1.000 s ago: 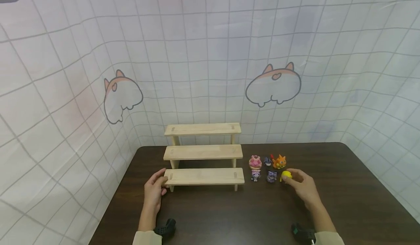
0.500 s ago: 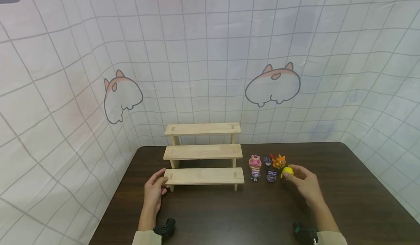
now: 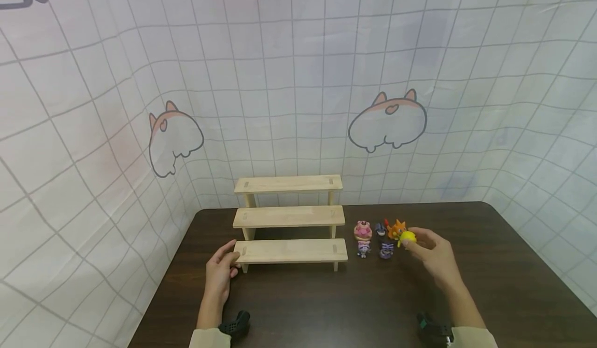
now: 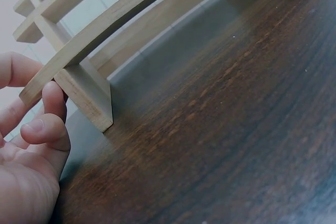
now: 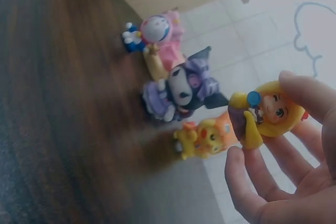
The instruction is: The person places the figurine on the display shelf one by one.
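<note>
Grips the near left end of the wooden steps (image 3: 289,250) with the left hand (image 3: 219,273). Pinches a yellow toy (image 5: 268,113) off right with the right hand (image 3: 434,257). Looks light, hard, maybe slippery; best held round the head (image 5: 278,107).

The tiered stand (image 3: 289,216) looks like pale raw wood, matt and sanded pretty smooth, faint grain along the boards. The tabletop (image 3: 298,306) is dark wood or woodgrain laminate, can't tell which, streaky with a bit of satin sheen. The yellow-haired figurine (image 5: 273,108) seems to be smooth moulded plastic, kinda semi-gloss. The Kuromi figurine (image 5: 181,85) and orange figurine (image 5: 207,137) look like painted plastic too, but they're blurry so the finish is hard to call. The backdrop (image 3: 298,78) is thin wrinkly sheeting, cloth or soft plastic, mostly matt. Sleeves (image 3: 210,338) are matt cloth.
</note>
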Action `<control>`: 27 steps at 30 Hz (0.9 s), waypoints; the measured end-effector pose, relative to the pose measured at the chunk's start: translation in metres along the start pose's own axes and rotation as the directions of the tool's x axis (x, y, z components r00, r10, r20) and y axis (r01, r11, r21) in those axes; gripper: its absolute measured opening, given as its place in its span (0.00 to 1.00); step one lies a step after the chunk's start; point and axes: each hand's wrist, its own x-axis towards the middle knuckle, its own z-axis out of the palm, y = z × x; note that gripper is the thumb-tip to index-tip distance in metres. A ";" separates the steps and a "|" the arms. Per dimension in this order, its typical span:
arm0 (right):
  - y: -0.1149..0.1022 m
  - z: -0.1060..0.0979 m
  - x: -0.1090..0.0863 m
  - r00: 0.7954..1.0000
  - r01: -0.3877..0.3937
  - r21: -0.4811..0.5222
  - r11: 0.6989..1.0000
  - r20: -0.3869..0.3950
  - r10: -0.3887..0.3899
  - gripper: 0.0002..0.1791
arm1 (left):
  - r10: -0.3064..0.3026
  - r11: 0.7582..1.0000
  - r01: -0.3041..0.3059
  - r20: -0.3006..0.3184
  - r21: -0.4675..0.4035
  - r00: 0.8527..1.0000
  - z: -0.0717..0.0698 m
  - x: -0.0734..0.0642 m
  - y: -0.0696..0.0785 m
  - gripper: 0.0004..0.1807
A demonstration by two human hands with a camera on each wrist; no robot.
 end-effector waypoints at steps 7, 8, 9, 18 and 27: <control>-0.013 -0.003 0.000 1.000 0.007 -0.044 0.999 -0.030 -0.008 0.35 | 0.003 1.000 -0.003 0.004 -0.009 1.000 0.000 0.000 0.000 0.27; -0.015 -0.004 -0.001 0.999 0.004 -0.056 0.998 -0.033 -0.006 0.35 | 0.003 1.000 -0.003 0.004 -0.008 1.000 -0.001 0.000 0.000 0.27; -0.017 -0.004 -0.001 0.999 0.002 -0.066 0.998 -0.033 -0.004 0.35 | 0.004 1.000 -0.004 0.005 -0.009 1.000 -0.001 0.000 0.000 0.27; -0.036 0.001 -0.004 0.999 0.032 -0.094 0.995 -0.028 -0.034 0.35 | 0.005 1.000 -0.005 0.008 0.000 1.000 -0.001 0.000 0.000 0.26; -0.051 0.011 -0.004 0.998 0.056 -0.084 0.995 -0.025 -0.058 0.34 | 0.012 1.000 -0.012 -0.004 -0.017 1.000 -0.001 0.000 0.000 0.26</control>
